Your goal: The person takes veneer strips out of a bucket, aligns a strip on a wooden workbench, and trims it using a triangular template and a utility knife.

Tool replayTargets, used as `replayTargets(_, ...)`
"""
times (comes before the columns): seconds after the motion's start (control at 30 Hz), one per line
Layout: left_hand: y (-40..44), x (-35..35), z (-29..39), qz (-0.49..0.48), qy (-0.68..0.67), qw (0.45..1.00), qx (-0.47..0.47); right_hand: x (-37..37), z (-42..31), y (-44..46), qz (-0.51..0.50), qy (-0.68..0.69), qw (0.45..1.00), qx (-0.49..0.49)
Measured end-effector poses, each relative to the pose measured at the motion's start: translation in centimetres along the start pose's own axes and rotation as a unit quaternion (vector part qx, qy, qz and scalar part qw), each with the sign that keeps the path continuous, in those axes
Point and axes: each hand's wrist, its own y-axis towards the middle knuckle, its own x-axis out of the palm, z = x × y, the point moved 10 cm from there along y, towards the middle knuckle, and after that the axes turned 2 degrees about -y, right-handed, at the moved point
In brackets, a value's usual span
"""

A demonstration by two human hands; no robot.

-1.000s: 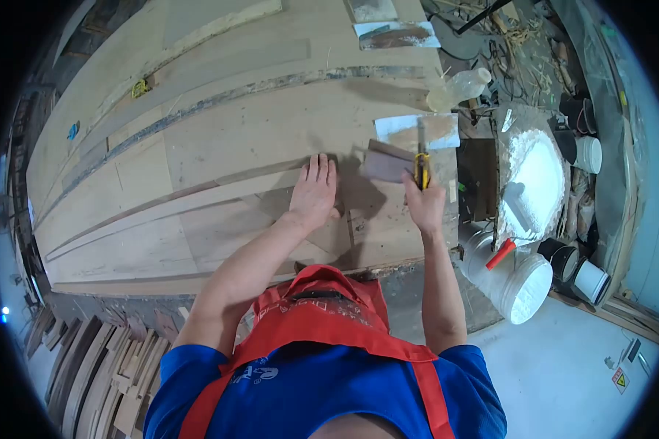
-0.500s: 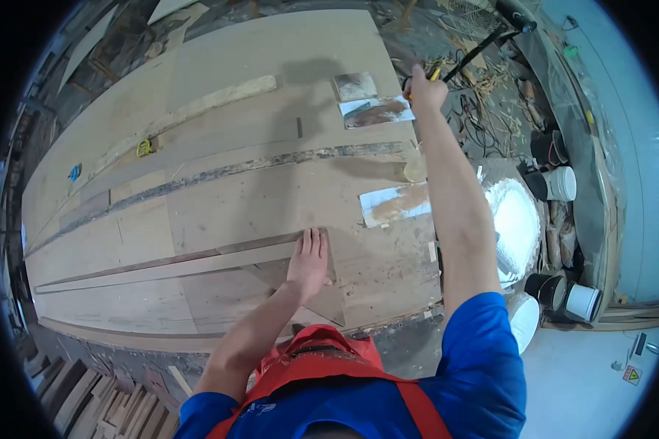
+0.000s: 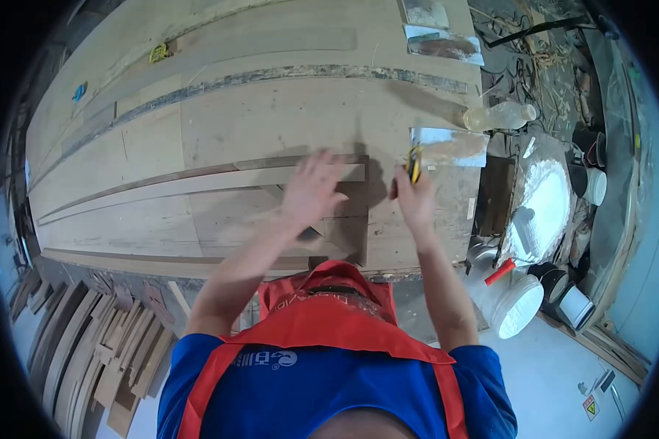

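Over the long pale wood strip (image 3: 234, 178) on the workbench, my left hand (image 3: 315, 192) is blurred, with its fingers apart and nothing in it. My right hand (image 3: 416, 199), to the right of the strip's end, is closed around a yellow and black cutter (image 3: 414, 164). A darker thin strip (image 3: 227, 170) runs along the pale one's far edge. Just beyond the cutter lies a white sheet with brown smears (image 3: 454, 148). The wooden workbench top (image 3: 256, 117) carries all of these.
A plastic bottle (image 3: 499, 116) lies at the bench's right edge. Beyond it are a board with white powder (image 3: 542, 208), a red-handled tool (image 3: 500, 271) and a white bucket (image 3: 518, 306). A yellow tape measure (image 3: 159, 53) rests far left; wood pieces (image 3: 113, 351) are stacked lower left.
My right hand has come back from the far right edge to beside the strip, still holding the cutter. My left hand has lifted from the strip's end, fingers spread. The view has shifted.
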Motion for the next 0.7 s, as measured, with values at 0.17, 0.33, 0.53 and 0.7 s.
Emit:
replayTargets(0.17,-7.2,-2.9,-11.2,-0.006,0.069,0.991,-0.115,3.5,4.9,-4.3,-0.013,0.055,0.996,0.075)
replayTargets(0.33,-12.7,-4.8,-18.4,-0.015,0.126,0.981,-0.147,6.0,4.5,-3.4,0.019,0.087,0.995,0.037)
replayTargets(0.53,-12.7,-4.4,-20.0,-0.038,0.117,0.985,-0.122,6.4,4.2,-2.1,0.033,0.068,0.996,0.037)
replayTargets(0.7,-12.6,-4.1,-19.5,-0.044,0.132,0.984,-0.114,6.4,4.6,-2.2,0.042,0.093,0.994,0.042)
